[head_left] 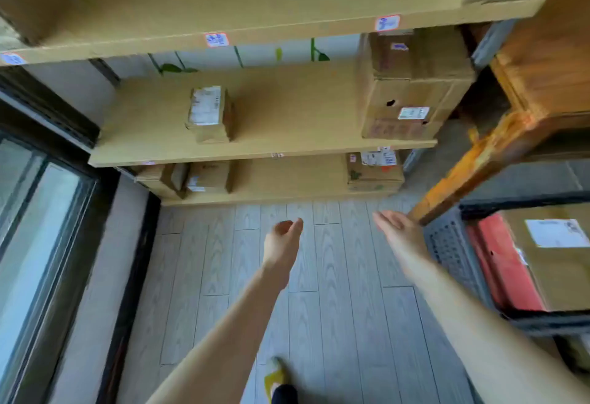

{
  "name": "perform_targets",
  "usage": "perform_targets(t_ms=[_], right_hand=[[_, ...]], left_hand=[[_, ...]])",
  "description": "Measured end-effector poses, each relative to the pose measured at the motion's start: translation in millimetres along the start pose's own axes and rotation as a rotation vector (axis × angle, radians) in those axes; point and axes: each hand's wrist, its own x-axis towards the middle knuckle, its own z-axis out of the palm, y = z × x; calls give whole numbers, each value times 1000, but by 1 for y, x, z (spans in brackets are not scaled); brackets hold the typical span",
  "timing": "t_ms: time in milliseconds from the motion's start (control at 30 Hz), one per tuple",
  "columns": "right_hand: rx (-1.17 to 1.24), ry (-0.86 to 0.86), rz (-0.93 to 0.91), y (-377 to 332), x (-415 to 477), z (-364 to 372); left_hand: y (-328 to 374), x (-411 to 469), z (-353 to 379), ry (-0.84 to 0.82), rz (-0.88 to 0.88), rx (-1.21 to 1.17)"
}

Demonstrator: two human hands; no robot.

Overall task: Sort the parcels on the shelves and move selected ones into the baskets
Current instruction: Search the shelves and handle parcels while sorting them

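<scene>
Both my arms reach forward over the floor toward the shelves. My left hand (282, 242) is empty, its fingers loosely curled and apart. My right hand (397, 229) is empty too, palm open, fingers stretched out. On the middle shelf (287, 135) a small labelled parcel (209, 114) stands left of centre and a large cardboard box (412, 90) fills the right end. The bottom shelf holds small boxes (191, 178) at the left and a stickered box (373, 172) at the right. A dark basket (453, 253) at the right holds a red parcel (504, 263) and a brown labelled parcel (555, 256).
A wooden rack (523, 106) juts out above the basket on the right. A dark-framed glass door (41, 212) runs along the left. The top shelf (255, 4) carries boxes at both ends. My foot in a yellow shoe (275, 376) stands on the grey plank floor (335, 323).
</scene>
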Motion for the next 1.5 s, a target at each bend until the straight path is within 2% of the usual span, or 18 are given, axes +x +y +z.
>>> perform_targets(t_ms=[167,333,500,767,900,1167,1400,1500], right_hand=[[-93,-126,18,-16,9,137],[-199,-197,28,-20,46,231],[-268,-268,-25,-12,114,319],[-325,-279,-90,42,231,472],[-293,-174,-180,81,296,543],[-128,-123,-376,124,382,617],[9,-113,-396,130,395,630],[70,-159,-316,129,389,620]], left_hand=[[-21,65,-120,125,-56,-60],[-43,136,-187,239,-134,-139],[-75,223,-226,299,-154,-223],[-155,389,-257,380,-146,-205],[-195,489,-261,432,-51,-99],[-226,612,-268,675,245,-41],[-235,626,-266,694,376,-217],[-231,609,-262,600,414,-410]])
